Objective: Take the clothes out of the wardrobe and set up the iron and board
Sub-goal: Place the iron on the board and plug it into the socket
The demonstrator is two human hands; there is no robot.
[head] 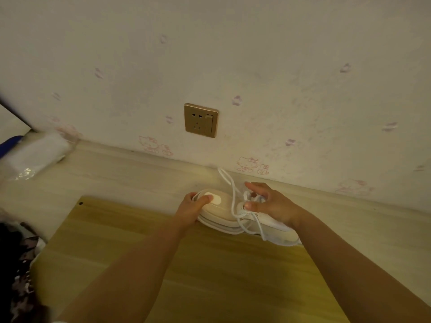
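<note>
A small cream-white iron (221, 213) lies on the far edge of a yellow wooden board (186, 264) on the floor, close to the wall. My left hand (194, 205) grips its left end, thumb on top. My right hand (268, 203) pinches the iron's white cord (229, 183), which loops over the iron's body and up toward the wall. A gold wall socket (201, 120) sits above, with nothing plugged in. Dark patterned clothes (18, 264) lie at the left edge.
A clear plastic-wrapped white bundle (39, 155) lies on the pale floor at the left, by something blue (9, 145). The wallpapered wall (303, 89) runs across the back, with a light skirting strip below it.
</note>
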